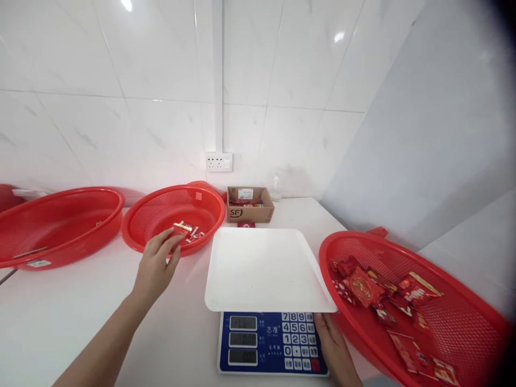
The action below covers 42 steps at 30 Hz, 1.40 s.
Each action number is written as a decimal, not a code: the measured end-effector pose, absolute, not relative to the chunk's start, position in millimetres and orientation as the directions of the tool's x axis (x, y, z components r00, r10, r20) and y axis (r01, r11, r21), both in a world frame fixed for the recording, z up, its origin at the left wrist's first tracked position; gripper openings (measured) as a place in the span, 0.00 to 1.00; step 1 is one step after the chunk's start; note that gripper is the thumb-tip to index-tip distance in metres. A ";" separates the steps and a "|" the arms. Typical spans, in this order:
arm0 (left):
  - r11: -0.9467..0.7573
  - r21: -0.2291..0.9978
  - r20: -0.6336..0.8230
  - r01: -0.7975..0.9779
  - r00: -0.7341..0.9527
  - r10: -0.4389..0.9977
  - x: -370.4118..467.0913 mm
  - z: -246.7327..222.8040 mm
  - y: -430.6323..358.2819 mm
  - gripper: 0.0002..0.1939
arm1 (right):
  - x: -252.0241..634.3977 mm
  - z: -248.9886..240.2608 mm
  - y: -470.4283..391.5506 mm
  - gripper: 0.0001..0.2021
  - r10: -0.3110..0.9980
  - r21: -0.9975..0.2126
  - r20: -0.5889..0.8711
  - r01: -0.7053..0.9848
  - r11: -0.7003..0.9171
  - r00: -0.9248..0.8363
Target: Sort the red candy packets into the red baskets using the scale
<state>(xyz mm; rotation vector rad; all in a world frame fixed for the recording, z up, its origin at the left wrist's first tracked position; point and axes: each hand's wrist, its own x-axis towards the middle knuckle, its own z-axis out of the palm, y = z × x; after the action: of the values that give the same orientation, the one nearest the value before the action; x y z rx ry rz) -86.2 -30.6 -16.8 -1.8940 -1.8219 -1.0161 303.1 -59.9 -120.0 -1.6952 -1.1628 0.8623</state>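
My left hand reaches over the near rim of the middle red basket, its fingers closed on a small red packet. A few more packets lie in that basket. My right hand rests against the right edge of the scale's blue keypad panel, with its fingertips hidden under the white weighing tray. How its fingers are bent is hard to see. The tray holds nothing. Several red packets lie in the right red basket.
Another red basket stands at the far left. A cardboard box with packets inside is behind the scale, with a red packet in front of it. The white table meets a tiled wall with a socket.
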 end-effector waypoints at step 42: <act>0.340 -0.112 0.484 0.934 -0.247 0.839 -112.2 -16.2 -25.8 0.20 | 300.8 -134.5 -22.1 0.33 0.995 -0.980 -0.065 0.185 -0.077 0.071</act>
<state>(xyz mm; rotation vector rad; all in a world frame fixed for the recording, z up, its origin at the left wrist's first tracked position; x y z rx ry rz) -112.2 -25.8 -16.2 -1.5509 -2.1472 -0.2728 300.8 -22.1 -134.5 -1.4305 -1.2628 1.1179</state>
